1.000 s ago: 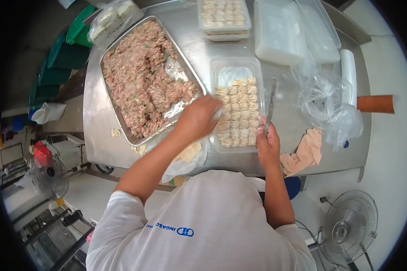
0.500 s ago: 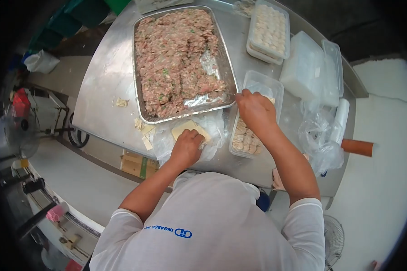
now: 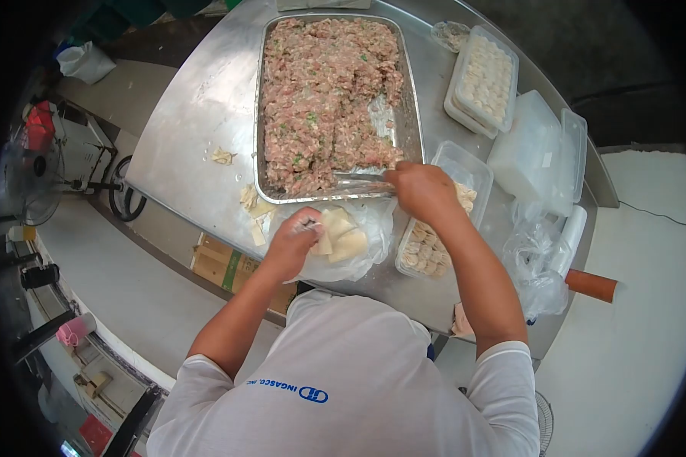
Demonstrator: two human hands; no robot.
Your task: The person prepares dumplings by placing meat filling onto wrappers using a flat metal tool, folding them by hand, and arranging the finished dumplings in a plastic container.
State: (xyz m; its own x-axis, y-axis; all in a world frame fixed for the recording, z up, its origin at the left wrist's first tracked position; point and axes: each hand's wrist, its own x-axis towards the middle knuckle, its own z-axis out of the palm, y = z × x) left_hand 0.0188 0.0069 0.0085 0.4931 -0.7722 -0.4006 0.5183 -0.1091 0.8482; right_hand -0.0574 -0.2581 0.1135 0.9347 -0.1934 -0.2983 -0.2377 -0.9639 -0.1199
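My right hand (image 3: 421,192) is closed around a flat, narrow metal spreader (image 3: 360,177). Its blade reaches left over the near right corner of the metal tray (image 3: 261,129), against the ground meat filling (image 3: 328,99). My left hand (image 3: 291,242) is curled just in front of the tray, palm turned up, with a pale dumpling wrapper partly hidden in its fingers. Right beside it, square wrappers (image 3: 348,242) lie on a clear plastic sheet (image 3: 373,263). To the right of my right hand is a plastic container (image 3: 476,164) partly filled with rows of formed dumplings (image 3: 425,251).
Stacked containers of dumplings (image 3: 486,80) stand at the back right, near empty plastic tubs (image 3: 524,152). Crumpled plastic bags (image 3: 530,247) and a brown roll end (image 3: 591,286) lie along the right edge. Wrapper scraps (image 3: 222,156) are on the steel table (image 3: 183,129).
My left hand has come off the wrapper pile and turned palm up with a wrapper. My right hand has brought the spreader's blade into the tray. The whole view has shifted slightly.
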